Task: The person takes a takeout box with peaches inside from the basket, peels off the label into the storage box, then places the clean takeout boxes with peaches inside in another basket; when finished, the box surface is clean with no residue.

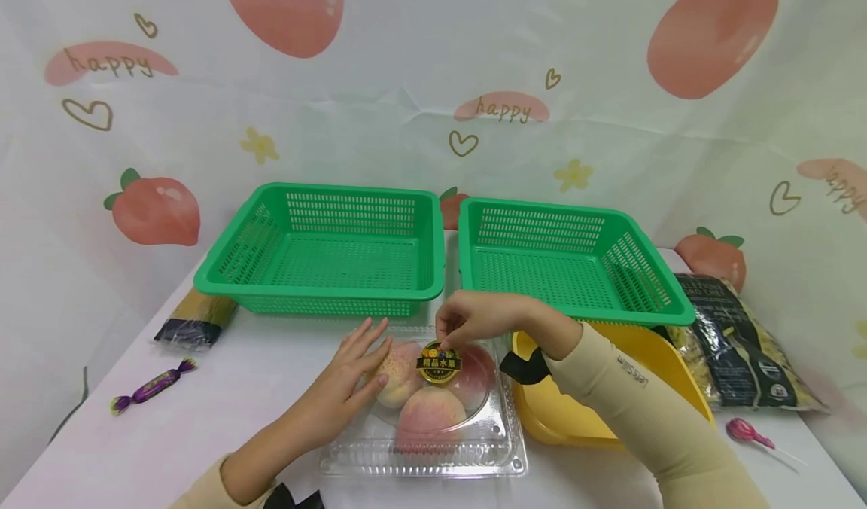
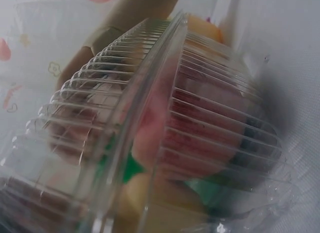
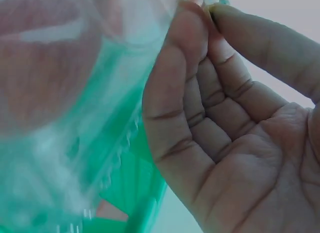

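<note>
Peaches in a clear clamshell box [image 1: 423,426] sit at the front middle of the table [image 1: 203,426], just ahead of the two green baskets [image 1: 325,249]. Going left to right: the left hand [image 1: 352,373] lies flat with straight fingers against the lid's left side, and the right hand [image 1: 474,321] pinches at the gold sticker [image 1: 439,364] on top. That thin plastic looks light, flexy and slippery, and the fruit bruises easily, so holding it by the flat rim seems safest. The head view shows the whole layout; the left wrist view only shows the ribbed lid up close, while the right wrist view shows the fingertips [image 3: 197,23] pinched together.
</note>
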### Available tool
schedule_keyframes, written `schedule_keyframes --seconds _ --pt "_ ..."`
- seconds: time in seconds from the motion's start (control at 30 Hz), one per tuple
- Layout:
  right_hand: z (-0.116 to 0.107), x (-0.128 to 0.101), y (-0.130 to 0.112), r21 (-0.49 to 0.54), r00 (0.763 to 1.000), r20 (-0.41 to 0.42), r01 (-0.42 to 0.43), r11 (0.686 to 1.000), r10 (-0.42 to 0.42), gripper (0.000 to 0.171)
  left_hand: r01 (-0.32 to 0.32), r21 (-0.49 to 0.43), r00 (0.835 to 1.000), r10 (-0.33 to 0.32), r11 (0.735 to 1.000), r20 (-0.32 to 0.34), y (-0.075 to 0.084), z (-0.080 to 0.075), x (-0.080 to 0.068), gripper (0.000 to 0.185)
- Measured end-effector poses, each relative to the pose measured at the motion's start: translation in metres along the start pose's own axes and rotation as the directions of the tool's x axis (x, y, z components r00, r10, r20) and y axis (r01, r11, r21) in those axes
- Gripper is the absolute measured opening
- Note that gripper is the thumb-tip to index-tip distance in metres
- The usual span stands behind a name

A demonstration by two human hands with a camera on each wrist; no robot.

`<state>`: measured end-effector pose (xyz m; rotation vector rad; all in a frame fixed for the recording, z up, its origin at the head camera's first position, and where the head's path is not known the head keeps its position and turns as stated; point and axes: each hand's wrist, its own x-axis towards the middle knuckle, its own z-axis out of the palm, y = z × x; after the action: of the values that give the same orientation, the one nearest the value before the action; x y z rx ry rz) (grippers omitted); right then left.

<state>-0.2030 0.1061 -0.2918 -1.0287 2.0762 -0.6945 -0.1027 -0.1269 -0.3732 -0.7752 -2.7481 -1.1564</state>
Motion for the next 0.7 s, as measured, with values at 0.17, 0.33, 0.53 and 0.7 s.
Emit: schedule_keyframes --seconds 0.17,0.33,0.53,0.7 --pt "-0.005 -0.015 0.005 0.078 0.998 -0.054 -0.035 0.996 0.039 0.011 0.01 -0.01 1.0 -0.01 1.0 0.004 0.0 0.0 0.0 0.048" --pt "-0.009 -0.032 0.016 0.115 0.992 -0.106 -0.05 0.992 0.062 0.011 0.021 -0.021 1.0 -0.02 1.0 0.009 0.0 0.0 -0.001 0.048" --pt "-0.009 -0.05 0.034 0.127 0.987 -0.147 -0.054 0.99 0.072 0.014 0.039 -0.01 0.999 -0.039 0.999 0.022 -0.001 0.0 -0.001 0.048" --pt "-0.008 -0.065 0.049 0.151 0.981 -0.17 -0.065 0.986 0.091 0.015 0.041 0.004 0.999 -0.041 0.999 0.016 0.0 0.0 -0.001 0.047"
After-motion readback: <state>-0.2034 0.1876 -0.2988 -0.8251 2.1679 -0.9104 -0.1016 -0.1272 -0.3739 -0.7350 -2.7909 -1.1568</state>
